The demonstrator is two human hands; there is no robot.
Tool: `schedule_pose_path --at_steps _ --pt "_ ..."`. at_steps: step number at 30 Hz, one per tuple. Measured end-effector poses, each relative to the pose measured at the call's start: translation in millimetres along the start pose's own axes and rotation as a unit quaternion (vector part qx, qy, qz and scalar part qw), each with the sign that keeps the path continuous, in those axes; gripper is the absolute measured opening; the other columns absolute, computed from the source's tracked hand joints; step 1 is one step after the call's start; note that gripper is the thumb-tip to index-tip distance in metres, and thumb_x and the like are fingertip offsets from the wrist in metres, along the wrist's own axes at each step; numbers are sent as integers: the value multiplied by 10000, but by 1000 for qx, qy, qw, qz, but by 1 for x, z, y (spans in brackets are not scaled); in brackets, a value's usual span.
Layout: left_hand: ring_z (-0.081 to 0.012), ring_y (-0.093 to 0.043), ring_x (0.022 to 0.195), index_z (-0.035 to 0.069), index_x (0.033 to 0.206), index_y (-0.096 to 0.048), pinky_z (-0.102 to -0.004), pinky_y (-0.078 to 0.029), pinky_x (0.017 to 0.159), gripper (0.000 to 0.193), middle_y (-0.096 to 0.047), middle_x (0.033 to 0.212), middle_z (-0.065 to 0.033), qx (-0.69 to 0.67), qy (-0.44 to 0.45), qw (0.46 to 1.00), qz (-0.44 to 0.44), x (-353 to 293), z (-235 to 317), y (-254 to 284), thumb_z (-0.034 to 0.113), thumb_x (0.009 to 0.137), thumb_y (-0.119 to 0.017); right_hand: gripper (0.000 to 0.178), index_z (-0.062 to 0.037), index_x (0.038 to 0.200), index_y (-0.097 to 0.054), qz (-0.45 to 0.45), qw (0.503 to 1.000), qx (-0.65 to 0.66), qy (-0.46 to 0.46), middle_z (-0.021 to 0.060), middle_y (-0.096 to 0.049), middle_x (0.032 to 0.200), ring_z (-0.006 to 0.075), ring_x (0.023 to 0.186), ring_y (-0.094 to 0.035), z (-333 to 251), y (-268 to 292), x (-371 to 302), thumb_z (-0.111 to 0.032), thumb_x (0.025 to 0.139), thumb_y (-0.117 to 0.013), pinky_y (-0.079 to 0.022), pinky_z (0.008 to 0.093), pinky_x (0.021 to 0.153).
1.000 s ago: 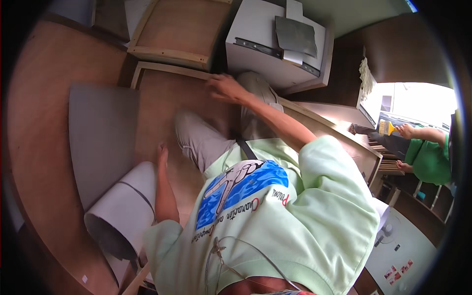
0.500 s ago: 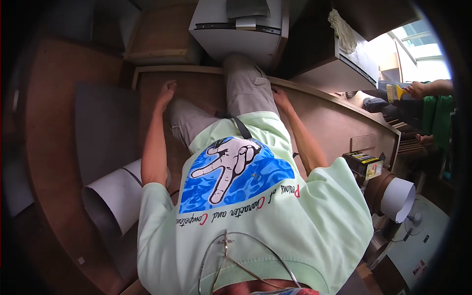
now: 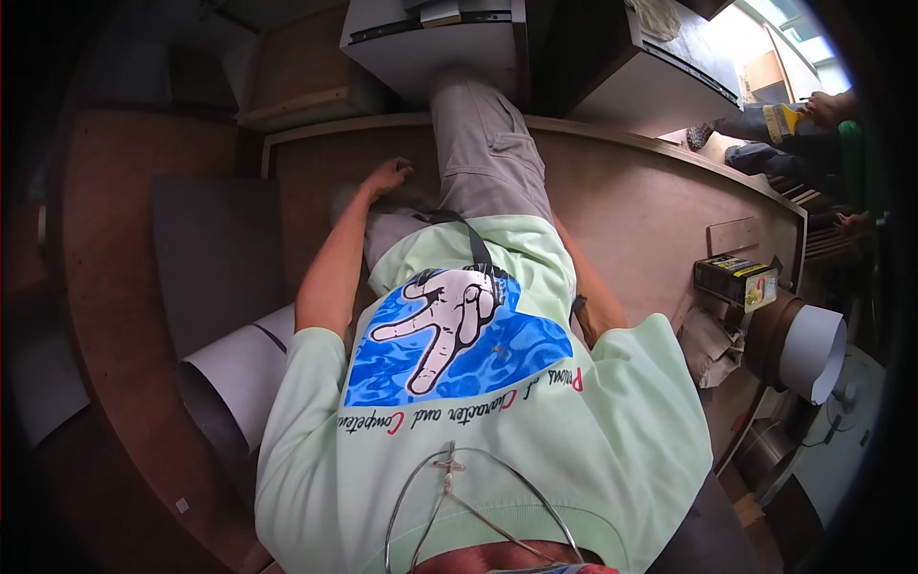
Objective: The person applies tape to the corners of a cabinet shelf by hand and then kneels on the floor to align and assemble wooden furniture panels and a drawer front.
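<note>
My left hand [image 3: 387, 178] is in the air beside my left thigh, above a wide brown wooden panel [image 3: 631, 182] with a raised pale edge. Its fingers are loosely bent and a little apart, and nothing shows in them. My right forearm [image 3: 590, 287] runs down along my right side. The right hand itself is hidden behind my hip and leg. Grey trousers [image 3: 483, 163] cover my legs as I stride over the panel.
Two white drawer boxes [image 3: 435, 57] [image 3: 660, 81] with black runners stand ahead. Rolled sheets [image 3: 234, 373] [image 3: 813, 354] lie at both sides. At right are a dark printed box [image 3: 734, 279] and a co-worker's hand [image 3: 824, 110] holding a yellow-handled paintbrush [image 3: 782, 122].
My left hand has swung right, closer to my leg, and its fingers have loosened. My right hand has gone out of sight behind my hip. The view has shifted slightly.
</note>
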State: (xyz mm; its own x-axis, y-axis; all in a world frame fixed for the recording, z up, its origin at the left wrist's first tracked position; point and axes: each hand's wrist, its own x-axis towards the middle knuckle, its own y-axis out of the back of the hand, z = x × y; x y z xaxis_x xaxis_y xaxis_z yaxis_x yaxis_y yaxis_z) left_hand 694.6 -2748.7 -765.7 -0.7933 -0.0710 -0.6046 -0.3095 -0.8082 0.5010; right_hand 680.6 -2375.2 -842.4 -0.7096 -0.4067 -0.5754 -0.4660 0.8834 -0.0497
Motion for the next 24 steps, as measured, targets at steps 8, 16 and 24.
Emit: schedule_pose_path --at_steps 8,16,24 --pt "-187 -605 975 31 1200 -604 -317 -474 848 343 -640 1131 -117 -14 -21 999 30 -9 -5 21 238 928 -570 375 -28 1125 -656 28 999 -17 32 187 -682 1047 300 973 -655 9 -4 3 -215 819 -545 -491 366 869" --pt "-225 -603 1085 27 1186 -611 -334 -454 920 310 -642 1168 -140 -41 -36 991 120 -6 -52 5 180 923 -553 368 -21 1112 -661 95 992 -43 67 191 -683 1037 302 964 -658 12 16 3 -206 820 -535 -495 368 862" --pt "-241 -607 1078 15 1184 -615 -335 -447 935 325 -644 1151 -157 30 -59 994 84 -2 -18 16 185 911 -565 361 -13 1100 -665 222 966 -70 112 195 -684 1027 304 955 -661 33 39 11 -197 822 -526 -498 370 856"
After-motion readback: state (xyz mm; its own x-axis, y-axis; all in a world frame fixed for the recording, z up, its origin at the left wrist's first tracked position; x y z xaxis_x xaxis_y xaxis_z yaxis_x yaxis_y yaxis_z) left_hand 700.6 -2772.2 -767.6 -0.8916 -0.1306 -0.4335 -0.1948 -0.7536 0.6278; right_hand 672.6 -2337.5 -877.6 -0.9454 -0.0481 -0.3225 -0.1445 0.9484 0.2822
